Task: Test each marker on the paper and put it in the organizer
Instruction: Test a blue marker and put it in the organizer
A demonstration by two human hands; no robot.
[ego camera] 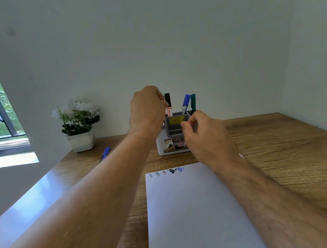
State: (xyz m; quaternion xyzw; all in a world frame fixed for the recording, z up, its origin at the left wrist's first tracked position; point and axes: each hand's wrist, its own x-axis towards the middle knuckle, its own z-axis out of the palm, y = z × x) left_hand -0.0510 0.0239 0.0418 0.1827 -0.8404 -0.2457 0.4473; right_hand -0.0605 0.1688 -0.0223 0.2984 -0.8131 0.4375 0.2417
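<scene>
A grey and white organizer (176, 131) with a yellow price sticker stands at the back of the table. A blue-capped marker (185, 102) and a green marker (193, 102) stand in it. My left hand (146, 110) is raised at its left side, fingers curled round a black-capped white marker (167, 101) that stands upright in the left compartment. My right hand (205, 136) grips the organizer's front right corner, thumb on the grey front. The white paper (189, 212) lies in front of me, with several small scribbles (166, 172) along its top edge.
A blue pen (105, 154) lies on the wooden table (284, 151) left of the organizer. A white pot of white flowers (78, 124) stands at the back left by the wall. A window is at the far left.
</scene>
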